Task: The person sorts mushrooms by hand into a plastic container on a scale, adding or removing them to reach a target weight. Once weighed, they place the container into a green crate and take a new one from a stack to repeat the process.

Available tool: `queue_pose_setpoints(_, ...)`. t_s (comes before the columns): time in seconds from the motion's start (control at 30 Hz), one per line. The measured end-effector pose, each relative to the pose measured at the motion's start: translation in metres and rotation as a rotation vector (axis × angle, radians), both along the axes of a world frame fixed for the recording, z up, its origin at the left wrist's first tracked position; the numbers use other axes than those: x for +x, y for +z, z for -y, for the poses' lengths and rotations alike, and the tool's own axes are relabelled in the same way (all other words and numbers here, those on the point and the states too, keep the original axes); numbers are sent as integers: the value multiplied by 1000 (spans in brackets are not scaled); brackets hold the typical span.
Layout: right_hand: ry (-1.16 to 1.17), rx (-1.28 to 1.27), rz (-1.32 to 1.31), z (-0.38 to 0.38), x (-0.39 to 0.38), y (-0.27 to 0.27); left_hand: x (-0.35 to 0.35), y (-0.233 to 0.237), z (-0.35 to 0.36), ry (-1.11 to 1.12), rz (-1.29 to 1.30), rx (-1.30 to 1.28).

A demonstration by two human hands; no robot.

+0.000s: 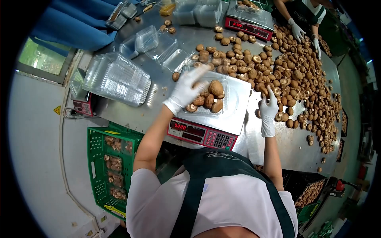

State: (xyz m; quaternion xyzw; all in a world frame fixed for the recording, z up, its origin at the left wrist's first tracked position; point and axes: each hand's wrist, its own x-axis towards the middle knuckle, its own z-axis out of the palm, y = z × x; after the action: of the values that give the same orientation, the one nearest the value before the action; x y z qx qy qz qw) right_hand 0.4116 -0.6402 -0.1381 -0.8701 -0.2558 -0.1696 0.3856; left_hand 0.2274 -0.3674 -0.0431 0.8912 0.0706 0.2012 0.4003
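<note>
1. Mushrooms, brown-capped and rounded (pixel 295 74), lay in a broad heap across the grey metal table (pixel 158 115), right of the silver-topped scale with a red front (pixel 238 101), seen in the head view.
2. Clear plastic tray (pixel 225 108) sat on the scale's plate; several mushrooms inside, one pale stem facing up. Red digits were lit on the front.
3. Left hand, white-gloved (pixel 188 89), was over the tray's left side, close above its mushrooms. Fingers spread, the upper one reaching out past the others; motion blur. Could not tell if they touched a mushroom.
4. Right hand, white-gloved (pixel 269 109), was at the heap's near edge, just beside the scale. Index finger extended, thumb apart from it; could not tell whether a mushroom was pinched between them.
5. Nested stack of clear plastic containers (pixel 117 79) lay left of the scale; green perforated crate (pixel 97 170) below it held filled packs.
6. Co-worker in white gloves (pixel 297 31) reached into the heap's far side, beside a second red-fronted scale (pixel 249 27).
</note>
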Motion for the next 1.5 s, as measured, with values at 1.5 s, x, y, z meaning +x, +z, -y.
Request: queue_pose_setpoints(1.5,592,196,-1180,-31,-95,49,-108,-77,45,421,-67,-990)
